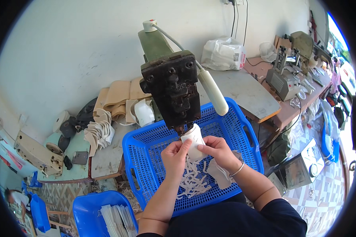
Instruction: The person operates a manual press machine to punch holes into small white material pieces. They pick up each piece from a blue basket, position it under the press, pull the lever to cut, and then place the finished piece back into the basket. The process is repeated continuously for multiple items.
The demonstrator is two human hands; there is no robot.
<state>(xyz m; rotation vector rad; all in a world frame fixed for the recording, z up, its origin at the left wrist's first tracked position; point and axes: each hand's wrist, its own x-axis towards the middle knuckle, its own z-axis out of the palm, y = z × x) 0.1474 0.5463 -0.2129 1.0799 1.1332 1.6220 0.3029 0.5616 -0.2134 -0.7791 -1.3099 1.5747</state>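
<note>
A white fabric piece [194, 145] is held between my two hands, its far end up against the tip of a black and green machine head [172, 87]. My left hand [175, 155] pinches its left edge, thumb on top. On the right edge, my right hand [219, 151] grips it the same way and wears a bracelet on the wrist. Beneath my hands sits a blue plastic basket [127, 147] with thin white offcut strips [194, 179] in it. Beside my right wrist, more pale cut pieces [219, 173] lie in the basket. Whatever touches the piece's far end is partly hidden.
A stack of shaped white pieces [101, 130] stands on the left table, near a beige sewing machine [39, 152]. A blue tub [85, 211] with white pieces is at lower left. A white lamp [213, 93] hangs right of the machine head. Another machine [283, 81] stands far right.
</note>
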